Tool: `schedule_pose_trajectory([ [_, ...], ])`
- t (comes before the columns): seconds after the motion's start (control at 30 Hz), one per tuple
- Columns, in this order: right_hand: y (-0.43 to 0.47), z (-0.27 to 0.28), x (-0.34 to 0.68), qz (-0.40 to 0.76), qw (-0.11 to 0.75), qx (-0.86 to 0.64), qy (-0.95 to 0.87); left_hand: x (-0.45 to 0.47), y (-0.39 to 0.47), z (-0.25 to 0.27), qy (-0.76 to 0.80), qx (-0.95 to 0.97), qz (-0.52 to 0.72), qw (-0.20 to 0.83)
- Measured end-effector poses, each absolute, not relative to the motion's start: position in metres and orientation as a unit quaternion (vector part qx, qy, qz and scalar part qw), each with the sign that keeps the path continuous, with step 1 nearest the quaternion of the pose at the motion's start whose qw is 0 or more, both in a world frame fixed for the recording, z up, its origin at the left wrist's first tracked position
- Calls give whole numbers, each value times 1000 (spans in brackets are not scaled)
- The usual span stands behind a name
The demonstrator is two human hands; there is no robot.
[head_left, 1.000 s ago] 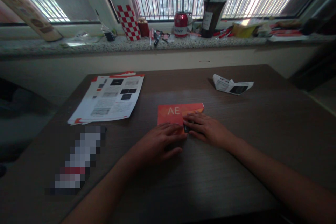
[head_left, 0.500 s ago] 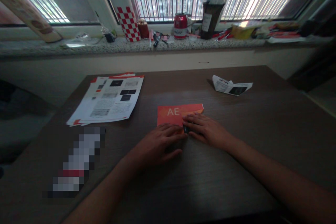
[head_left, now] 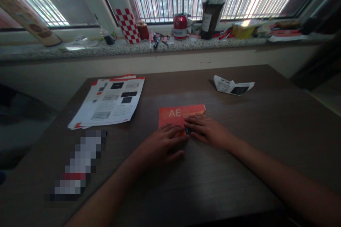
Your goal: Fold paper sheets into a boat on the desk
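An orange-red sheet of paper (head_left: 167, 120), apparently folded, lies on the table with large pale letters "AE" on its upper part. My left hand (head_left: 163, 144) rests palm down over its lower left part, fingers stretched out and thumb apart. From the other side my right hand (head_left: 207, 130) lies flat on its right part, fingers extended. Between the two hands a small dark patch (head_left: 188, 130) shows; whether it is print or an object I cannot tell. Both hands hide the paper's lower edge.
Printed sheets (head_left: 112, 101) lie stacked at the back left of the brown table (head_left: 229, 181). Nearer sits a pixelated long object (head_left: 80, 163). A folded white paper piece (head_left: 233, 87) stands at the back right. On the windowsill (head_left: 93, 51) are a bottle, a red can (head_left: 180, 26) and clutter.
The camera view has shifted slightly. Both hands stay in the same place on the paper, with no visible change in the fingers.
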State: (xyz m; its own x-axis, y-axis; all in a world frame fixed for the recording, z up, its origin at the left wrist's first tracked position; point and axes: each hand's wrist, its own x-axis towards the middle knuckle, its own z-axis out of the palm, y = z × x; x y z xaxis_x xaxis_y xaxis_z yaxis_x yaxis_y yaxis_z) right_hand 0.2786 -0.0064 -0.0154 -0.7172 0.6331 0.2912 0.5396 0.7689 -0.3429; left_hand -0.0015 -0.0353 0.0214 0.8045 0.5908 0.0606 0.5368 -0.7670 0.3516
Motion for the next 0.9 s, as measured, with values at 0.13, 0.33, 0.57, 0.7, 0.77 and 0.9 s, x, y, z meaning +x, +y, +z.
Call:
schedule_pose_trajectory([
  [0.13, -6, -17, 279, 109, 202, -317, -920, -3, -34, 18, 296, 936, 105, 159],
  [0.33, -7, -16, 279, 104, 208, -318, -919, -2, -35, 20, 303, 934, 104, 161],
  [0.57, -6, -15, 279, 103, 184, -320, -924, 3, -36, 24, 310, 933, 97, 157],
  [0.7, -5, -11, 279, 134, 189, -322, -918, 2, -35, 26, 304, 935, 93, 160],
  [0.77, -5, -9, 279, 152, 196, -322, -914, 1, -34, 27, 300, 936, 92, 157],
  [0.9, -5, -7, 279, 166, 200, -323, -910, 0, -33, 26, 301, 939, 77, 147],
])
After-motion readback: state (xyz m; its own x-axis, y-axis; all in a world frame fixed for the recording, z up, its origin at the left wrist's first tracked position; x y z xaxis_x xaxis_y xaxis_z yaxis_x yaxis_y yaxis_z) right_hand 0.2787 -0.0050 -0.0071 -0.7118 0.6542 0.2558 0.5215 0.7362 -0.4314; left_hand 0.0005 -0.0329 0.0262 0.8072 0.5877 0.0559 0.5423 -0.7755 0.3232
